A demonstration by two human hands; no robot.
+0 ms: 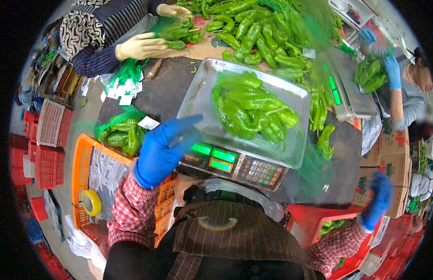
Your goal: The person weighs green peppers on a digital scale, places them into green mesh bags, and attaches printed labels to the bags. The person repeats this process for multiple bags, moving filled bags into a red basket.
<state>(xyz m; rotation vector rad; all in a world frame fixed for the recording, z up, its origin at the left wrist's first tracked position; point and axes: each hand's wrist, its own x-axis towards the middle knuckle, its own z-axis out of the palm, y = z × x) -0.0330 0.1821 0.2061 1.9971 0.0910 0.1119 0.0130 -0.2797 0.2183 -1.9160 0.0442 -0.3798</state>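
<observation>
My left hand, in a blue glove, is at the near left corner of a digital scale's metal pan. Its fingers are spread and blurred, with nothing seen between them. A heap of long green peppers lies on that pan. Below it, the scale's keypad and lit green displays face me. Off to the right, my right hand, also blue-gloved, is blurred by motion above a red crate. Whether its fingers hold anything is unclear. Green mesh netting lies beside the scale.
A netted bundle of peppers sits left, by an orange crate with yellow tape. Beyond the pan spreads a large pepper pile. A co-worker's cream-gloved hand handles peppers; another's blue-gloved hand holds a bundle.
</observation>
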